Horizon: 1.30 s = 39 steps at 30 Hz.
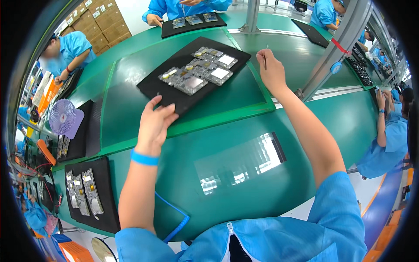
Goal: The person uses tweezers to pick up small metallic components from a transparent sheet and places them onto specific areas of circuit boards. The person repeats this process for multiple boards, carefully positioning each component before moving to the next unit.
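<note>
A black foam mat (pixel 153 85) lies at a slant on the green bench in front of me. Several circuit boards (pixel 192 83) with bright silver shields and small yellow spots sit together on it. My left hand (pixel 155 124), with a blue wrist strap (pixel 145 157), grips the mat's near left edge; its fingers are bent over the edge, and their undersides are hidden. Off the mat's right corner, my right hand (pixel 272 72) is closed in a pinch around thin metal tweezers (pixel 267 46), which are mostly hidden by the fingers. The right hand is apart from the boards.
Another black mat (pixel 102 170) with narrow circuit boards (pixel 91 192) lies at the left, near a purple fan (pixel 65 118). A blue coiled cord (pixel 178 227) hangs by my left arm. A metal post (pixel 325 59) rises at right. Co-workers sit around the bench.
</note>
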Available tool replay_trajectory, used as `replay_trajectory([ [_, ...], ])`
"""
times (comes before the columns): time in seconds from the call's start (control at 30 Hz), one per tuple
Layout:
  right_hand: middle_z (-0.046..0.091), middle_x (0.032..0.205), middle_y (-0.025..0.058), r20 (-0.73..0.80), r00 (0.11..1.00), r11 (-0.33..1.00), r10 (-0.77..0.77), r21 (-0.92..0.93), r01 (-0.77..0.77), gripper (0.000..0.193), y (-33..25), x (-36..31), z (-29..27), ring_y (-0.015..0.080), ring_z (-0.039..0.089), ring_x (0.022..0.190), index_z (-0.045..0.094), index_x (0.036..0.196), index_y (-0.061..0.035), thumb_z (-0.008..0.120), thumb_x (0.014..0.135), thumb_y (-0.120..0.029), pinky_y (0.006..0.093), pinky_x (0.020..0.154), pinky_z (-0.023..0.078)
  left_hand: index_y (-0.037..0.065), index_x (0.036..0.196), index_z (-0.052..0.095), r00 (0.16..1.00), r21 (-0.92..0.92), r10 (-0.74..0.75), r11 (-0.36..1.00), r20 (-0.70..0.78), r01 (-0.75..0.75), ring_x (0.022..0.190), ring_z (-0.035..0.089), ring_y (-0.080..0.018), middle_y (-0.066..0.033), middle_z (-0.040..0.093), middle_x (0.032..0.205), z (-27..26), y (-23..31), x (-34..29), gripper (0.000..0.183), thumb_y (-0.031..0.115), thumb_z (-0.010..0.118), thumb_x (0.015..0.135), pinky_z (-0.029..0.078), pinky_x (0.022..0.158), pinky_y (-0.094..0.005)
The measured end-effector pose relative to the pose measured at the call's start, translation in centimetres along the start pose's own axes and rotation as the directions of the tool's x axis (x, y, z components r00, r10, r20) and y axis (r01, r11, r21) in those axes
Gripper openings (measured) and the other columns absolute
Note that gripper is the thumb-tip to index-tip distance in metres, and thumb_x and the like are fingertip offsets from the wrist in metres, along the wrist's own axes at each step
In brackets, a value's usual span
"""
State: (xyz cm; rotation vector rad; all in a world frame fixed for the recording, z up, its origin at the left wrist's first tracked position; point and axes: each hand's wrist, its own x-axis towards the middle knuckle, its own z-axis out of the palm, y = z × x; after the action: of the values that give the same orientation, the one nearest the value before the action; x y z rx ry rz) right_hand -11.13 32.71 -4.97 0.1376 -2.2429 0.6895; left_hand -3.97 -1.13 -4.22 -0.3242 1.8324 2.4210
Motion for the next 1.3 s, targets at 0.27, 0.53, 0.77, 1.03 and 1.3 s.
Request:
replay_trajectory([
  [0.27, 0.066, 0.094, 0.0073, 0.167, 0.985, 0.888, 0.041, 0.446, -0.113, 0.032, -5.9, -7.9, -9.0, 0.0189, 0.061, 0.091, 0.054, 0.126, -0.0027, 0.047, 0.1, -0.02, 0.0304, 0.082, 0.046, 0.004, 0.141, 0.034, 0.97, 0.098, -0.226, 0.971, 0.087, 0.217, 0.085, 0.059, -0.0118, -0.0044, 0.057, 0.098, -10.4, 0.4, -16.8, 0.077, -0.011, 0.06, 0.07, 0.05, 0.067, -0.0217],
  [0.53, 0.055, 0.09, 0.0055, 0.414, 0.91, 0.478, 0.034, 0.792, -0.379, 0.041, -8.9, -14.8, -12.7, 0.0125, 0.049, 0.08, 0.052, 0.128, 0.0043, 0.042, 0.102, -0.025, 0.0258, 0.074, 0.042, 0.005, 0.126, 0.051, 0.994, 0.987, 0.088, 0.151, -0.058, 0.044, 0.11, 0.051, -0.0265, -0.0138, 0.052, 0.115, -14.2, 0.7, -20.7, 0.054, -0.001, 0.061, 0.073, 0.044, 0.086, -0.035],
  [0.77, 0.055, 0.076, 0.004, 0.734, 0.641, -0.107, 0.222, 0.672, -0.733, 0.02, -11.8, -15.8, -11.5, 0.0119, 0.051, 0.068, 0.055, 0.099, -0.0048, 0.055, 0.096, -0.025, 0.0259, 0.066, 0.038, 0.009, 0.128, 0.053, 0.756, 0.76, 0.114, -0.2, 0.645, -0.618, 0.136, 0.027, -0.0431, -0.0213, 0.033, 0.146, -4.1, -3.7, -21.0, 0.068, 0.046, 0.072, 0.074, 0.021, 0.109, -0.0559],
  [1.03, 0.057, 0.077, 0.0046, 0.812, 0.565, -0.209, 0.144, 0.584, -0.785, 0.015, -13.0, -16.7, -9.5, 0.0106, 0.052, 0.065, 0.053, 0.093, -0.0073, 0.058, 0.094, -0.022, 0.0257, 0.064, 0.04, 0.006, 0.118, 0.058, 0.705, 0.757, 0.277, -0.193, 0.653, -0.625, 0.127, 0.04, -0.0393, -0.0176, 0.046, 0.135, -4.9, -3.9, -17.9, 0.06, 0.04, 0.074, 0.072, 0.031, 0.104, -0.0521],
  [1.3, 0.061, 0.081, 0.0082, 0.778, 0.623, -0.107, 0.076, 0.628, -0.771, 0.018, -15.4, -18.3, -8.8, 0.0099, 0.057, 0.069, 0.047, 0.097, -0.0062, 0.061, 0.093, -0.018, 0.0217, 0.06, 0.046, -0.001, 0.101, 0.059, 0.906, 0.538, 0.191, 0.751, 0.378, -0.383, 0.078, 0.053, -0.0111, -0.008, 0.052, 0.1, -1.1, -4.3, -18.6, 0.033, 0.014, 0.076, 0.078, 0.045, 0.066, -0.024],
])
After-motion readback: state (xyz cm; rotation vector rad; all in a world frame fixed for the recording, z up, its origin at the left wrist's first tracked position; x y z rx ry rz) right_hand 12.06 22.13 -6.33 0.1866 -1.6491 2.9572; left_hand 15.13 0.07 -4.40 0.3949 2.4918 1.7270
